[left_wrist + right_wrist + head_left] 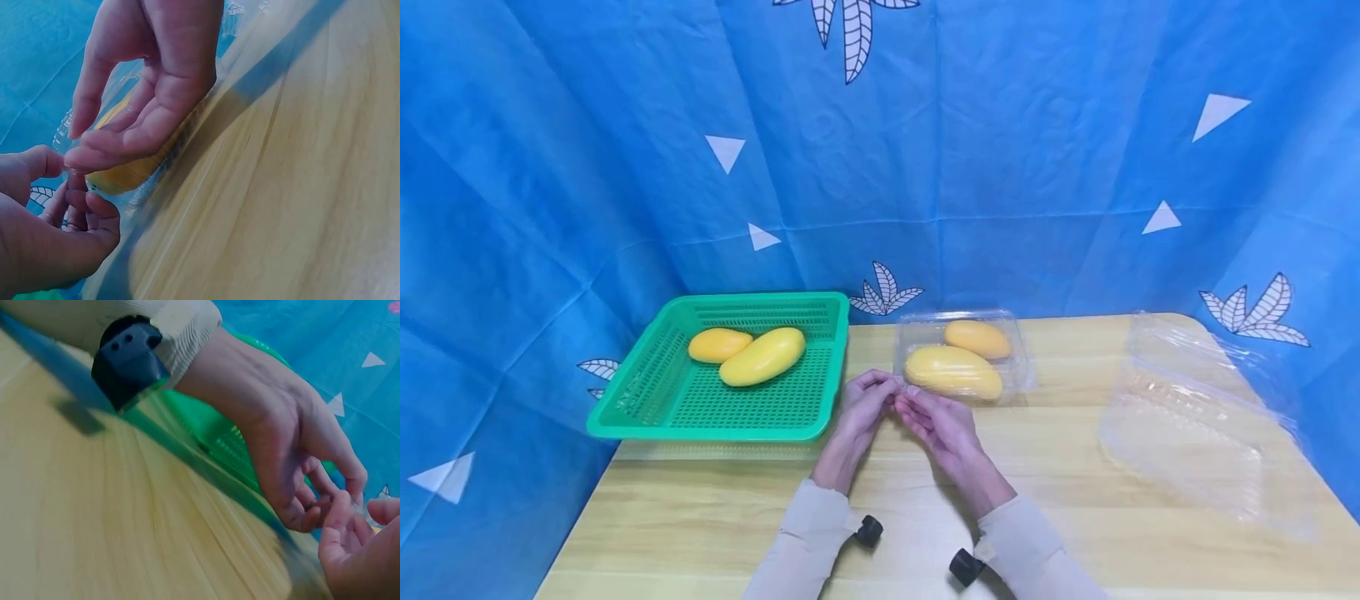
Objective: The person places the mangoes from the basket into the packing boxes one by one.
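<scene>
A clear plastic clamshell box (1018, 367) stands beside the basket, with a yellow mango (953, 372) and a smaller orange mango (977, 338) inside. At its near left corner my left hand (867, 408) and right hand (943, 429) meet, fingertips almost touching. Both pinch the thin plastic edge there with thumb and fingers. In the left wrist view the right hand (162, 81) comes from above, toward the left hand (56, 244). The right wrist view shows the left hand (284, 437) bent down to the same spot. The fingers hide most of the pinched corner.
A green plastic basket (700, 433) to the left holds a yellow mango (763, 357) and an orange mango (718, 344). Several empty clear clamshell boxes (1187, 433) lie at the right on the wooden table (1037, 475). A blue patterned curtain (1000, 167) hangs behind.
</scene>
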`<state>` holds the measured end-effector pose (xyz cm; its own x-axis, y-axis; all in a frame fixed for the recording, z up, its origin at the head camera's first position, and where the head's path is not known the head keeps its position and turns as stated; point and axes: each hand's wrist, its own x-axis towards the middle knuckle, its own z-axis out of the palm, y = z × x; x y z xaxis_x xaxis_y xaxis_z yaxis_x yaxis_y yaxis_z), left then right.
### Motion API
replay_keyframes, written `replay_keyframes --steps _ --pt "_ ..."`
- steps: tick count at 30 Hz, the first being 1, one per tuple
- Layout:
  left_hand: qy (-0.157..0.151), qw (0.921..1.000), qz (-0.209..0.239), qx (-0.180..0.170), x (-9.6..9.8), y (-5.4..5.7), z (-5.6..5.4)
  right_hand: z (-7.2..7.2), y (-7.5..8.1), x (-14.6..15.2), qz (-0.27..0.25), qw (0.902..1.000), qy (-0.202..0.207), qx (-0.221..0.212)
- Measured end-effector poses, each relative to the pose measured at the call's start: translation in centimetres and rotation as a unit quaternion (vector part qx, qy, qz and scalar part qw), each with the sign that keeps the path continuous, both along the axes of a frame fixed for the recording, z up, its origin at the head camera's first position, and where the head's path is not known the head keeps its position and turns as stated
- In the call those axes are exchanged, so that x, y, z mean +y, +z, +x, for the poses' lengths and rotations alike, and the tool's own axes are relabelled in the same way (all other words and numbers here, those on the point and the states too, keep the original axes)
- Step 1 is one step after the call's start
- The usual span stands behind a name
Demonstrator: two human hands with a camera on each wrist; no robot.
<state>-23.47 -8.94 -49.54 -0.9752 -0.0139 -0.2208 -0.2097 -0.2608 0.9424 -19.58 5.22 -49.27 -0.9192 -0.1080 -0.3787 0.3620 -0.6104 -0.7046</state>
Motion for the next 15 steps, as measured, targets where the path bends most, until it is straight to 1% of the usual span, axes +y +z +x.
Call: replay_keyframes --steps 2,5,9,12,15 --pt "0.001 1.0000 0.000 0.004 -0.1 -0.1 0.0 0.1 0.1 0.3 0.011 0.9998 0.015 0.007" --pt "0.004 0.9999 -0.011 0.007 -0.1 -0.2 -0.1 0.4 0.1 0.9 0.043 0.9979 0.040 0.028" --pt "0.000 0.9995 -0.031 0.010 0.1 -0.2 0.0 0.9 0.1 2.0 0.101 0.9908 0.068 0.059" --pt "-0.005 0.9986 -0.050 0.013 0.2 -0.1 0.0 1.5 0.4 3.0 0.156 0.9793 0.096 0.086" --pt "-0.009 0.9960 -0.087 0.021 0.2 -0.1 0.2 2.2 0.8 3.9 0.211 0.9635 0.123 0.110"
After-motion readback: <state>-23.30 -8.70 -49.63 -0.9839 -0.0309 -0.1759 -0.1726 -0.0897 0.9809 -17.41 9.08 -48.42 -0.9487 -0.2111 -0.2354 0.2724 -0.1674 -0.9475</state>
